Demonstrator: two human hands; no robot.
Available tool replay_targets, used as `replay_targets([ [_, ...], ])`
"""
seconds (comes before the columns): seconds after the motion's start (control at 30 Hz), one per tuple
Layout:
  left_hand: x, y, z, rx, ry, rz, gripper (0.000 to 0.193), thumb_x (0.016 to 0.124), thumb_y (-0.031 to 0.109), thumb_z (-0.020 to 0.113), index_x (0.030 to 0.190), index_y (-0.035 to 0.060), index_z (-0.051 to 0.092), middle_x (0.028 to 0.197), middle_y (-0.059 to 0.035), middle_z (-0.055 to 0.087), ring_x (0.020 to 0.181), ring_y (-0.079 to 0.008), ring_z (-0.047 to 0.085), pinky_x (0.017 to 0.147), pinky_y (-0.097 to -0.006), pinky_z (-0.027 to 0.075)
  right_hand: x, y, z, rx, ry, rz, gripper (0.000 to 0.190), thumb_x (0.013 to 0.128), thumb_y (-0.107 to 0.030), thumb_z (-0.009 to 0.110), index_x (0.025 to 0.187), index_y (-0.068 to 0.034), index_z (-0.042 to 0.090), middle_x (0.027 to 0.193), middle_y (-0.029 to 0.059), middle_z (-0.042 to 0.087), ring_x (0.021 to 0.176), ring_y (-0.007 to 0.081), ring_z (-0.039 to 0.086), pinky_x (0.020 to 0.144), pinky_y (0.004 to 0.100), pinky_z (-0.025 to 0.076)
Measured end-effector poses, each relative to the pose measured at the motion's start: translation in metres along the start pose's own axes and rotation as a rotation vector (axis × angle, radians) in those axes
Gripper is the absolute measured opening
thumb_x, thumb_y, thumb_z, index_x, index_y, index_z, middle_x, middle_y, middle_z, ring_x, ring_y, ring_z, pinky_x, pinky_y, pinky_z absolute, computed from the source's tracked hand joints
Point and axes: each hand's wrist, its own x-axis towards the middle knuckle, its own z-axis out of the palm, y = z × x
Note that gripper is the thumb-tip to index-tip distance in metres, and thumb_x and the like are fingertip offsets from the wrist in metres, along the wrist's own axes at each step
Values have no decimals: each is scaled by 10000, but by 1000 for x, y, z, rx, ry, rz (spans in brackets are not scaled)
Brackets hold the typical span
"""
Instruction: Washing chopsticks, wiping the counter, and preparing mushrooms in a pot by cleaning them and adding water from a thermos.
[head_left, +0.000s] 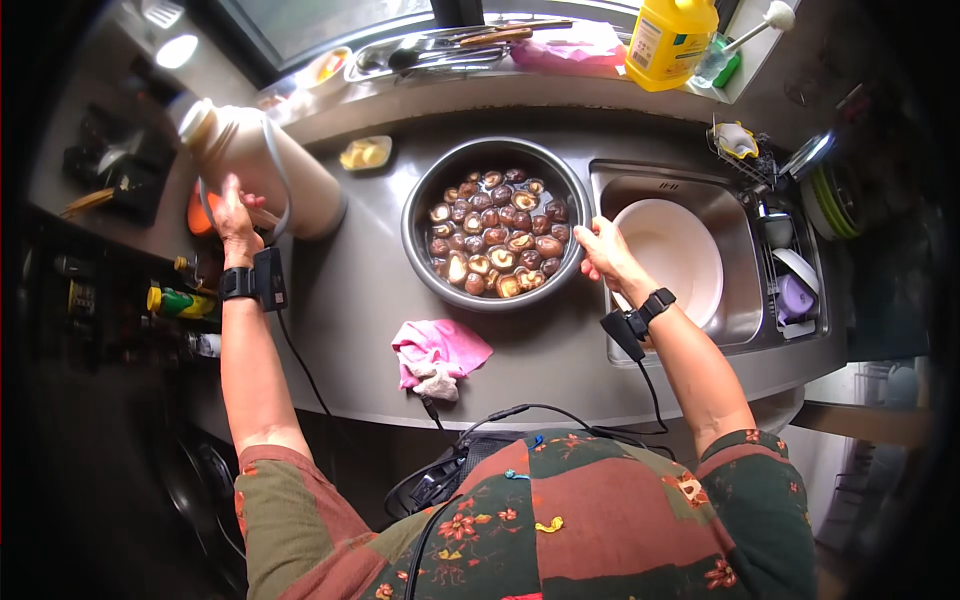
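Observation:
A round dark metal pot (415, 259) holds many shiitake mushrooms (501, 259) in liquid and stands on the grey counter. My right hand (609, 255) grips the pot's rim on its right side, by the sink. At the left, my left hand (238, 214) is at the handle of a large cream-coloured jug (304, 176), which leans or appears tilted through the wide lens; how the fingers close on it is partly hidden. A pink cloth (448, 349) lies crumpled on the counter below the pot.
Right of the pot, a sink (739, 281) holds a pale basin (671, 251). Beyond it is a dish rack (780, 285). A small dish of yellow pieces (366, 154) sits behind. On the window ledge are utensils and a yellow jug (667, 45). Cables hang from both wrists.

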Motion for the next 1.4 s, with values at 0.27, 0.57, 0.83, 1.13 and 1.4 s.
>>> replay_targets([
  [0.27, -14, 4, -6, -14, 29, 23, 262, 939, 329, 596, 827, 99, 540, 620, 29, 425, 539, -79, 432, 525, -255, 462, -1, 2, 1, 44, -17, 12, 335, 934, -321, 536, 966, 2, 450, 565, 92, 551, 345, 106, 460, 290, 255, 321],
  [0.57, -67, 18, -36, 0, -14, 30, 296, 918, 323, 625, 829, 42, 603, 561, 23, 375, 484, -81, 367, 475, -248, 353, 2, 0, -3, 24, -32, 18, 311, 936, -309, 528, 933, -9, 449, 556, 88, 555, 351, 109, 474, 280, 256, 319],
  [0.83, -120, 32, -83, -38, -82, 118, 346, 907, 342, 659, 689, 103, 536, 542, 80, 388, 429, -23, 306, 391, -224, 204, 1, -10, -7, -49, -96, -51, 394, 931, -324, 601, 991, 52, 502, 687, 131, 609, 419, 150, 554, 338, 252, 422],
  [1.13, -167, 70, -74, 64, -90, 145, 340, 847, 264, 753, 659, 103, 519, 557, 94, 421, 463, 1, 337, 413, -196, 233, -81, -153, 35, -139, 145, -962, 275, 819, 5, 665, 1087, -32, 618, 1126, 93, 579, 775, 128, 572, 670, 251, 493],
  [1.4, -180, 90, -60, 285, -243, 209, 349, 826, 268, 774, 674, 47, 551, 645, 51, 536, 616, -21, 422, 524, -199, 346, -113, -276, 114, -237, -165, -1516, 434, 805, -222, 725, 1190, -63, 604, 1169, 173, 596, 1058, 356, 572, 884, 424, 471],
])
